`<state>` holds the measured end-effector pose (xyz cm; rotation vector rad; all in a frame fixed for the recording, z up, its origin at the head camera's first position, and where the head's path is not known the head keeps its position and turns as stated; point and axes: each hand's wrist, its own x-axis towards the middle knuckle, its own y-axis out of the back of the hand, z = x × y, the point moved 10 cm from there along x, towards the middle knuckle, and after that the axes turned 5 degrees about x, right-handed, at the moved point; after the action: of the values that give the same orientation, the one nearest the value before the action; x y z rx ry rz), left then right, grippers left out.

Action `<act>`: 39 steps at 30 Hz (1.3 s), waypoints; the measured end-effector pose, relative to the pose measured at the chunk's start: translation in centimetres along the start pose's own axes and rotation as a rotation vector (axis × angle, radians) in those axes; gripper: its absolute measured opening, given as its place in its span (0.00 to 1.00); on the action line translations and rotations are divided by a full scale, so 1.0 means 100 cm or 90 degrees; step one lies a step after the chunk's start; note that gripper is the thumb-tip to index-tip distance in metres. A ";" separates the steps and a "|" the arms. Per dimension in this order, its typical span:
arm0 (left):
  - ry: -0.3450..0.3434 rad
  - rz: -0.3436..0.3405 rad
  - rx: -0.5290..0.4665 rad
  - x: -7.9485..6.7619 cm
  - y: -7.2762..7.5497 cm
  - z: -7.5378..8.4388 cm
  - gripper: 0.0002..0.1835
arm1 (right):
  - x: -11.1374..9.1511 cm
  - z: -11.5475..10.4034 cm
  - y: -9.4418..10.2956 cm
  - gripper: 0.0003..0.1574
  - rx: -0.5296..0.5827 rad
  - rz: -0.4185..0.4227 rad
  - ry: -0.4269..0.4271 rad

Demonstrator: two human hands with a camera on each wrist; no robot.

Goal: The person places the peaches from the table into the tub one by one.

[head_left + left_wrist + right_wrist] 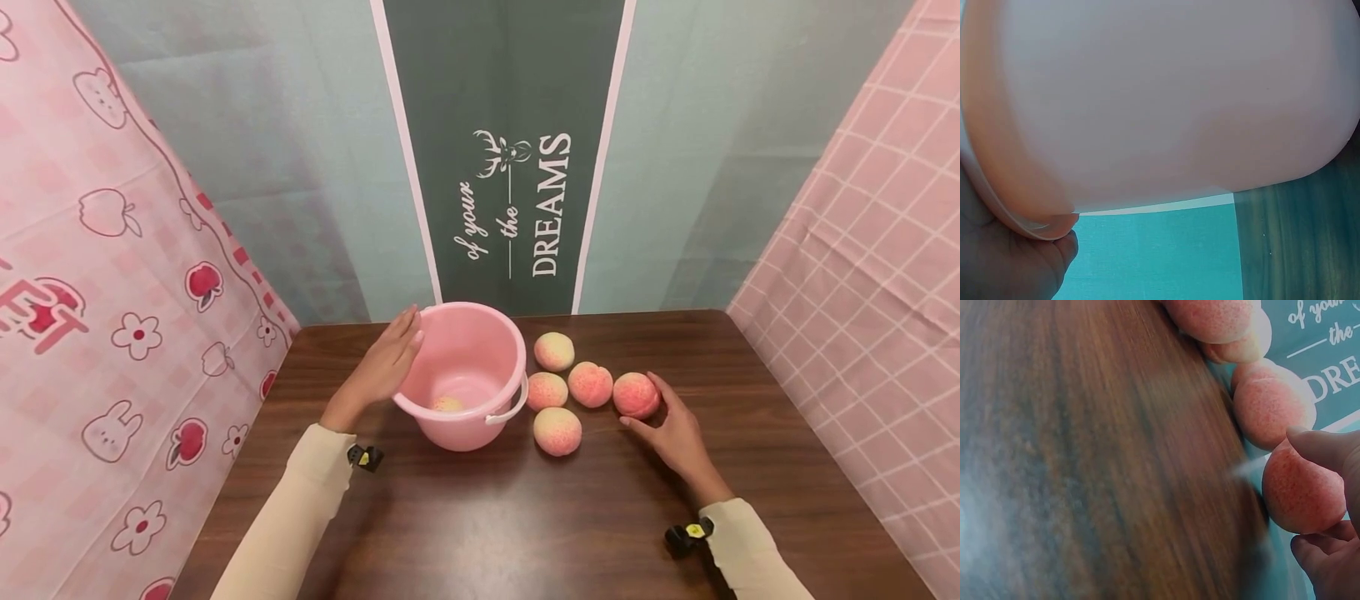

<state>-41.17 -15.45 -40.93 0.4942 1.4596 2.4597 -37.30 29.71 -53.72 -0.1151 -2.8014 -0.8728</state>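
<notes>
A pink plastic bucket [457, 433] stands upright on the table, and one pale peach [447, 404] shows inside it. My left hand [386, 358] rests on the bucket's left rim with its fingers straight; the left wrist view shows that hand [1013, 265] against the rim. Over on the right, my right hand [678, 433] holds a red-pink peach [637, 395] between thumb and fingers. In the right wrist view the thumb lies on one side of this peach [1304, 490] and fingers on the other. Beside it sits another pink peach [591, 384].
More peaches lie right of the bucket: a pale one [554, 352] behind, one [547, 392] by the white handle [513, 408], and one [558, 432] in front. The brown wooden table [480, 525] meets a hanging cloth [510, 83] behind, with pink cloths at both sides.
</notes>
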 end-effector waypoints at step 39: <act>-0.002 0.001 0.004 0.001 -0.001 0.000 0.33 | 0.002 0.016 -0.003 0.58 0.035 0.018 -0.034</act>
<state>-41.26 -15.34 -41.01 0.5012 1.4674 2.4549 -37.86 30.43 -55.14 -0.1721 -2.8629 -0.7962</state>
